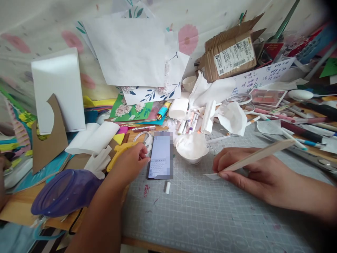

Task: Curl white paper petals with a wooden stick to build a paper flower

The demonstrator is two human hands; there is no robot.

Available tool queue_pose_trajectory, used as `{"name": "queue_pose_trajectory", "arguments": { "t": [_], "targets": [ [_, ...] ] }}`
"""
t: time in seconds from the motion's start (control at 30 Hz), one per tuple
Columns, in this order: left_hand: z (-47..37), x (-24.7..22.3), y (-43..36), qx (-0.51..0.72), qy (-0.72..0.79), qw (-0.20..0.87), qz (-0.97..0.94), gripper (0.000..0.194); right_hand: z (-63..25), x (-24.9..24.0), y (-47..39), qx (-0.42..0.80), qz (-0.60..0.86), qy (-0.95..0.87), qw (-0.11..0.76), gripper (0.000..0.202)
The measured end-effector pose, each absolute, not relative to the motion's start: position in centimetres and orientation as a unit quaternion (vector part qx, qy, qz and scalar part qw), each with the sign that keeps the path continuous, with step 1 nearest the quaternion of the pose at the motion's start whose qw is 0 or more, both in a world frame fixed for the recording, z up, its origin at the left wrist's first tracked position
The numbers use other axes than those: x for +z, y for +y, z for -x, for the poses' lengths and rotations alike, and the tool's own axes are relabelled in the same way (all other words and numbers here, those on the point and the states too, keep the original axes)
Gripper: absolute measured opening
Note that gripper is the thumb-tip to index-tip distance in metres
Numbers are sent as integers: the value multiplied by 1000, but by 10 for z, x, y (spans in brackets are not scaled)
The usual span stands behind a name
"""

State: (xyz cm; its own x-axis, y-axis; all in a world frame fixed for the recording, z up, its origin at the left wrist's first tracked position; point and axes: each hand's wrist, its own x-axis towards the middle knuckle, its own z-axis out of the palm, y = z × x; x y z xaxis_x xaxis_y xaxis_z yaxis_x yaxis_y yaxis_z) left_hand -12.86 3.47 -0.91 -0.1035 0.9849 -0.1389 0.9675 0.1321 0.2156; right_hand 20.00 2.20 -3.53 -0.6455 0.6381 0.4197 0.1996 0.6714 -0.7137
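Note:
My left hand (135, 158) is beside the left edge of a phone (160, 154) that lies on the grey cutting mat (200, 214). Its fingers are curled in, the thumb reaches toward the phone, and nothing shows in the grip. A yellow tool (119, 154), partly hidden, lies just behind that hand. My right hand (252, 175) pinches a long, pale, flat strip (259, 154) between thumb and fingers, slanting up to the right. A white pointed piece of paper (212, 176) shows under its fingertips. Between the hands stands a small white bowl (192, 149) lined with white paper.
A short white piece (167, 187) lies in front of the phone. Behind are markers (189, 123), crumpled paper (233, 117) and an open cardboard box (229, 56). A purple container (65, 193) stands left of my arm; pens and a dark metal tool (313, 160) crowd the right.

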Motion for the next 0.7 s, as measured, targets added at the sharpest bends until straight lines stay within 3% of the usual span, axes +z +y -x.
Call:
{"name": "queue_pose_trajectory", "arguments": {
  "t": [0.4, 0.7],
  "targets": [
    [130, -15, 39, 20, 728, 129, -673, 16, -200, -37, 25, 304, 263, -851, 339, 10],
    [116, -9, 28, 77, 688, 118, -712, 24, -200, -36, 22, 309, 254, -853, 336, 11]
  ]
}}
